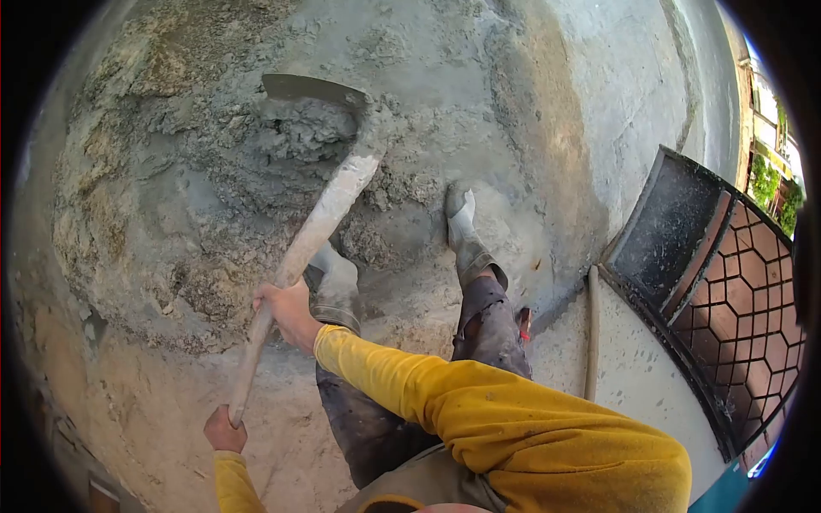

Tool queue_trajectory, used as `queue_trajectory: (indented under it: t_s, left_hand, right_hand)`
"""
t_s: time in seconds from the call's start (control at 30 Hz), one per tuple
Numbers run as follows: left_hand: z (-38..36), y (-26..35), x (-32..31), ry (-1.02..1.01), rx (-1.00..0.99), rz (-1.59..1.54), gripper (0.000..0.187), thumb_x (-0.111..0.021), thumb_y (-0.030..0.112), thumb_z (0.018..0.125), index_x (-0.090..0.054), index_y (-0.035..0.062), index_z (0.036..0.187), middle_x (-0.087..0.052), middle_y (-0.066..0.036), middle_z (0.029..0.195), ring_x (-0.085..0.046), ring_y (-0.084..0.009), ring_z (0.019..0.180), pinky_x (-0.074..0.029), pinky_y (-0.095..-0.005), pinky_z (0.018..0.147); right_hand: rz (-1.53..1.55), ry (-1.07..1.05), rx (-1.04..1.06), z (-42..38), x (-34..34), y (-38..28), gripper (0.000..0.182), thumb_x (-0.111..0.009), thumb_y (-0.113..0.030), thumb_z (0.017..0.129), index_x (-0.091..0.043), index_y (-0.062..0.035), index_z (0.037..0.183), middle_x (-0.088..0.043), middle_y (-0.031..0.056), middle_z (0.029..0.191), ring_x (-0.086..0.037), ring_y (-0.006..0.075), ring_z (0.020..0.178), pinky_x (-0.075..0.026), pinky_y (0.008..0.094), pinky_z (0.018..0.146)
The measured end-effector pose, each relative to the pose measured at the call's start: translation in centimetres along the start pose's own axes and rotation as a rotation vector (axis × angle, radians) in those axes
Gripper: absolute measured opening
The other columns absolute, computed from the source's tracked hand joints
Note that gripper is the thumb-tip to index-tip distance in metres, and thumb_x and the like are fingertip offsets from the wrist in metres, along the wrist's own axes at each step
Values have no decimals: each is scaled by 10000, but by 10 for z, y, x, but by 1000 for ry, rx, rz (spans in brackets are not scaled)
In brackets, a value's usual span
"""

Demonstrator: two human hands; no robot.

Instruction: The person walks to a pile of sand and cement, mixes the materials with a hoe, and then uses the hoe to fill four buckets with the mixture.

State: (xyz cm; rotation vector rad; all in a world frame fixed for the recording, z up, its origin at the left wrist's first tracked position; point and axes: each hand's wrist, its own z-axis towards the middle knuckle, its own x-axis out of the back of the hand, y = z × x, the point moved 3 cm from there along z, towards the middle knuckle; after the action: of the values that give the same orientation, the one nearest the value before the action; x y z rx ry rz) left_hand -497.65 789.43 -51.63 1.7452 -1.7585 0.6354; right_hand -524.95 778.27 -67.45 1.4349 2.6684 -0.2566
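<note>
A hoe with a pale, mortar-smeared wooden handle slants across the view. Its wide, curved metal blade rests in a heap of wet grey mortar, with a lump gathered against the blade's near side. Partway down the handle, my right hand is closed around it, the yellow-sleeved arm reaching across my body. My left hand grips the handle close to its lower end.
My mortar-coated boots stand at the edge of the heap. To the right are a black metal gate with a honeycomb grille and a wooden pole on the ground. Grey wall or floor surface curves along the upper right.
</note>
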Motion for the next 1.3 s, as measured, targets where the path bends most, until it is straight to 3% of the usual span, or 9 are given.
queue_trajectory:
  t_s: [0.13,0.33,0.4,0.5,0.6,0.8,1.03,1.2,1.3]
  left_hand:
    - [8,47,17,38,-90,109,228,-673,41,613,-569,95,809,-570,-112,690,-589,-340,665,-456,-445,578]
    - [195,223,38,-1,-559,91,241,-653,11,602,-575,95,814,-602,-84,733,-607,-296,702,-465,-415,636]
    - [245,290,43,26,-720,125,193,-660,37,626,-534,89,762,-601,-82,728,-618,-287,718,-470,-411,643]
    - [287,361,45,35,-870,305,176,-655,44,662,-552,104,792,-605,-58,748,-630,-252,744,-467,-383,650]
    - [314,389,47,33,-935,382,172,-645,34,685,-561,104,818,-615,-55,769,-635,-244,761,-477,-372,662]
    - [329,360,80,28,-893,514,196,-679,10,672,-583,90,823,-641,-76,774,-655,-266,780,-502,-390,685]
    - [290,282,105,-29,-733,381,221,-658,0,650,-571,70,841,-652,-133,777,-655,-320,790,-510,-435,666]
    - [240,186,153,-93,-457,358,233,-628,-3,643,-548,68,849,-630,-169,773,-622,-379,804,-476,-479,673]
    - [193,132,176,-42,-377,333,193,-620,-7,673,-549,75,832,-630,-166,758,-626,-386,771,-474,-473,642]
  right_hand:
    - [93,-56,-17,-11,48,-38,144,-621,21,763,-502,34,843,-584,122,669,-595,208,560,-525,351,542]
    - [453,166,162,89,172,-171,90,-587,-31,797,-508,-13,836,-509,86,647,-546,219,603,-523,408,615]
    - [545,285,260,125,217,-210,93,-545,-71,833,-468,-37,872,-459,60,634,-500,202,577,-501,378,596]
    - [709,364,274,157,274,-241,96,-548,-83,814,-459,-49,830,-481,72,671,-498,204,574,-507,354,583]
    - [816,386,282,175,284,-247,85,-526,-93,820,-449,-59,828,-477,59,664,-487,197,570,-500,344,586]
    - [834,445,229,197,232,-230,50,-484,-94,827,-445,-65,839,-473,38,671,-477,187,587,-499,353,627]
    - [446,387,171,189,148,-231,75,-449,-115,867,-425,-54,906,-479,85,754,-502,238,649,-512,392,621]
    - [393,268,61,175,41,-152,179,-441,-19,834,-431,2,1012,-494,136,711,-514,258,552,-494,441,517]
    - [322,257,43,143,-8,-101,138,-481,13,810,-470,16,948,-498,121,698,-526,237,552,-493,434,509]
